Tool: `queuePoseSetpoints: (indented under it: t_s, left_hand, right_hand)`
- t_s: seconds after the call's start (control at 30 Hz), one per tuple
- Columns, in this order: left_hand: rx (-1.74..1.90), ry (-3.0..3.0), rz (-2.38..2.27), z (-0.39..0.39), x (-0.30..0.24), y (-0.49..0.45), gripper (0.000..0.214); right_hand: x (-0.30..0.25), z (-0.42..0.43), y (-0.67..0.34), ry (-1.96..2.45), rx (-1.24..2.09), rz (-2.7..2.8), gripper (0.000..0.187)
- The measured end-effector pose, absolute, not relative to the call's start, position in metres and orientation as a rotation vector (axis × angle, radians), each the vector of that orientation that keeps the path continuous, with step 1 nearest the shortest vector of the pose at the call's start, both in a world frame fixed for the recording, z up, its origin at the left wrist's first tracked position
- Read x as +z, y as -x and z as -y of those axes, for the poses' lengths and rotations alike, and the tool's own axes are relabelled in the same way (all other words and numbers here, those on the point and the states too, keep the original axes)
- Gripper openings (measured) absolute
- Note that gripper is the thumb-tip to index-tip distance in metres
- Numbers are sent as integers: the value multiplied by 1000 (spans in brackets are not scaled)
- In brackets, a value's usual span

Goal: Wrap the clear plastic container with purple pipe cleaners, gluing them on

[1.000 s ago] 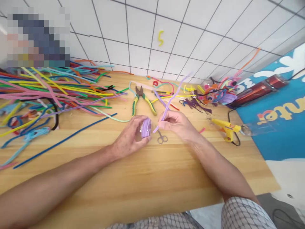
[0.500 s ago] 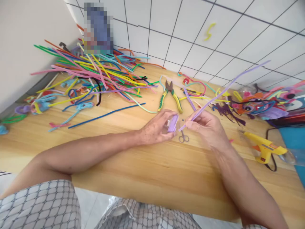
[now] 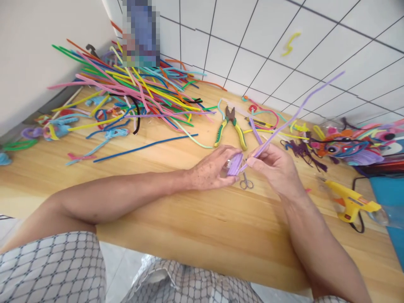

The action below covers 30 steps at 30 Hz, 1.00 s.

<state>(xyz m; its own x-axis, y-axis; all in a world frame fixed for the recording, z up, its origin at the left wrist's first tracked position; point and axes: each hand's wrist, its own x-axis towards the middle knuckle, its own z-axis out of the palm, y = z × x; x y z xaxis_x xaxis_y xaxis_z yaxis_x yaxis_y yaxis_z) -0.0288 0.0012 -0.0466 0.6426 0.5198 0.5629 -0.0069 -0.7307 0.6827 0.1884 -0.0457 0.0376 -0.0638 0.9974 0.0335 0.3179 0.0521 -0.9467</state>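
Note:
My left hand [image 3: 217, 170] is closed around a small clear object wrapped with purple pipe cleaner [image 3: 234, 164]; most of that object is hidden by the fingers. My right hand [image 3: 273, 166] pinches a long purple pipe cleaner [image 3: 298, 112] near its lower end, which meets or nearly meets the purple wrapping. The rest of this strand rises up and to the right. Just below the gap between the hands lie small scissors [image 3: 246, 182]. Pliers [image 3: 231, 126] with green and yellow handles rest open beyond my left hand. A folded purple piece [image 3: 255, 130] lies beyond my right hand.
A large heap of coloured pipe cleaners [image 3: 142, 90] covers the table's back left. One blue pipe cleaner [image 3: 145, 148] lies in front of it. At right are a yellow glue gun [image 3: 350, 200] and colourful finished figures [image 3: 341, 145]. A tiled wall [image 3: 240, 38] bounds the back.
My right hand has brought the lower end of the pipe cleaner close against the purple wrapping. The whole view has shifted slightly.

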Motion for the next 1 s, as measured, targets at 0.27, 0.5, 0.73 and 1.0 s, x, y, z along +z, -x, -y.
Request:
queuePoseSetpoints:
  t_s: [0.27,0.5,0.73,1.0]
  left_hand:
    - [990,-2158,-410,-1,-45,30,71]
    - [971,-2180,-411,-1,-45,30,70]
    - [1006,-2190,-391,-1,-45,30,69]
    - [974,-2166,-374,-2,-41,35,49]
  right_hand:
    - [40,47,-184,1398,1079,1499,40]
    - [35,46,-185,1387,1041,1502,37]
    - [30,46,-186,1371,1034,1520,38]
    - [25,49,-187,1370,986,1564,37]
